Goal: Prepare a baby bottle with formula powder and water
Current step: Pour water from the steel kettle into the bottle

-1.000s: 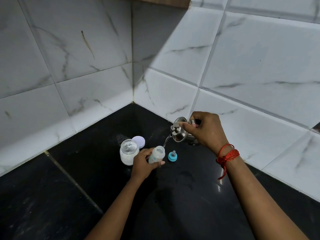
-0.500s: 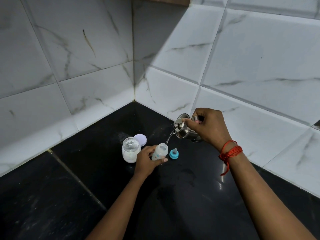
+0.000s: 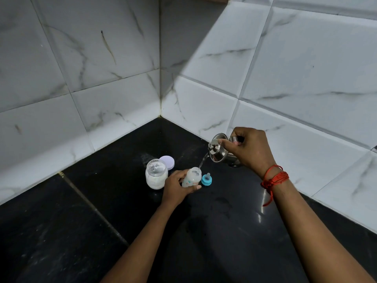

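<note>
Just below the frame's centre, our left hand (image 3: 175,190) is wrapped around the small baby bottle (image 3: 191,177), tilted on the black counter (image 3: 81,231). Our right hand (image 3: 250,149) grips the tipped steel pot (image 3: 219,150), which pours water into the bottle's mouth. The bottle looks like light, smooth plastic, probably slippery when wet, so we hold its body low. The teal nipple ring (image 3: 205,179) waits just beside it.

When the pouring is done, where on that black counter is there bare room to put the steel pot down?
Bare counter lies between the two forearms, in front of the teal nipple cap. The near left side, left of the left hand and in front of the powder jar, is bare too. The jar, its lilac lid, the baby bottle and the cap crowd together below the steel pot.
</note>
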`<state>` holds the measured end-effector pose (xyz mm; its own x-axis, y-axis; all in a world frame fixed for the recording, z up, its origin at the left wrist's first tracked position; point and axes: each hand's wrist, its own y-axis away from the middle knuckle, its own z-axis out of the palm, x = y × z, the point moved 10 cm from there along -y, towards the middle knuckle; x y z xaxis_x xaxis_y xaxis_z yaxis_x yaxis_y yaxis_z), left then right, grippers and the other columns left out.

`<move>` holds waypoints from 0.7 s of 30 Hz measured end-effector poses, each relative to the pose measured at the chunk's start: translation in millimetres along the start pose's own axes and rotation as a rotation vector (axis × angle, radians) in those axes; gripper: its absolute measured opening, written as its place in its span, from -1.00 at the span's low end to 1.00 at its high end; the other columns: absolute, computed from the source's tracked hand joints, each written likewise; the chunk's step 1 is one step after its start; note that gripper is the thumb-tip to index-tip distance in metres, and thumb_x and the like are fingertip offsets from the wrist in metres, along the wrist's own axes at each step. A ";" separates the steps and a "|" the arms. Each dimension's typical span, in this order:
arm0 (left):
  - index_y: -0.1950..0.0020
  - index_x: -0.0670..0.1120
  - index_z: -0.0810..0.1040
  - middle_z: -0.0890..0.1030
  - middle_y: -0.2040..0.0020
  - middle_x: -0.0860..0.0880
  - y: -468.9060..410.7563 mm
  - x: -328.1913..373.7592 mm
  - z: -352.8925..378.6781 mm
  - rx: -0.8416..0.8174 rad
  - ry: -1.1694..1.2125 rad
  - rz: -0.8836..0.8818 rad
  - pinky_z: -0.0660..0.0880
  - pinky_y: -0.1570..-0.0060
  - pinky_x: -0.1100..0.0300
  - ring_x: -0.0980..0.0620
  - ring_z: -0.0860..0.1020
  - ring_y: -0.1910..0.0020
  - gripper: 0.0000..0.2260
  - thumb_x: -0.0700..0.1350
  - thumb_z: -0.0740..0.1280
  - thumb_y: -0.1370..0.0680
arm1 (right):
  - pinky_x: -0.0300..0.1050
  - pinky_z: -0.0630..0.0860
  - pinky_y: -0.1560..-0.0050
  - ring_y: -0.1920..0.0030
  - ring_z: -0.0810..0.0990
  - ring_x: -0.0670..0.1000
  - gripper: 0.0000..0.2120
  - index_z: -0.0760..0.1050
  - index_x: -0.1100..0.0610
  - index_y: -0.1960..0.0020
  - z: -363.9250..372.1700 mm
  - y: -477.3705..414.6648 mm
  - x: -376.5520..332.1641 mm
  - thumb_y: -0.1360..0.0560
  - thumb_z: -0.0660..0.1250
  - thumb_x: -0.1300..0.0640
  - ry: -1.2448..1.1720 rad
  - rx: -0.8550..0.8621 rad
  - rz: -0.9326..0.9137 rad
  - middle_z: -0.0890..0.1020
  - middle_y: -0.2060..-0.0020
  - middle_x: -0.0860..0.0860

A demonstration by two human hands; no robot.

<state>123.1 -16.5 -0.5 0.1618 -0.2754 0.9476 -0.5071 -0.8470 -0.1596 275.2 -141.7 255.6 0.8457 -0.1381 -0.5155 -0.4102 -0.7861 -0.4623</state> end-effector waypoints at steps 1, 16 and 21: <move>-0.10 0.29 0.59 0.67 -0.12 0.06 0.1 0.6 0.3 -0.001 -0.003 -0.002 0.63 -0.15 0.15 0.13 0.65 -0.11 -0.48 -0.05 0.73 -0.28 | -0.12 0.29 0.38 0.47 0.28 -0.05 -0.54 0.28 0.07 0.44 0.9 0.2 1.2 -0.41 0.51 -0.02 -0.002 0.004 0.003 0.35 0.55 -0.04; -0.15 0.15 0.66 0.68 -0.10 0.04 -1.0 17.0 4.3 -0.021 0.023 0.004 0.62 -0.06 0.31 0.15 0.67 -0.07 -0.50 -0.07 0.73 -0.29 | -0.31 0.29 0.43 0.46 0.32 -0.09 -0.56 0.34 0.11 0.44 35.3 22.9 52.4 -0.42 0.54 0.03 -0.166 0.013 0.210 0.42 0.51 -0.01; -0.06 0.29 0.62 0.69 -0.07 0.05 -0.8 19.4 4.1 0.002 0.050 0.007 0.63 -0.04 0.28 0.13 0.67 -0.05 -0.51 -0.05 0.73 -0.27 | -0.27 0.33 0.41 0.47 0.36 -0.10 -0.59 0.38 0.10 0.44 36.8 28.8 88.7 -0.40 0.54 0.03 -0.368 0.057 0.400 0.43 0.53 -0.03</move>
<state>130.2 -23.1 16.9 0.1157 -0.2578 0.9592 -0.5062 -0.8462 -0.1664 325.9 -154.4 170.0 0.4484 -0.1920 -0.8730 -0.7020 -0.6801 -0.2111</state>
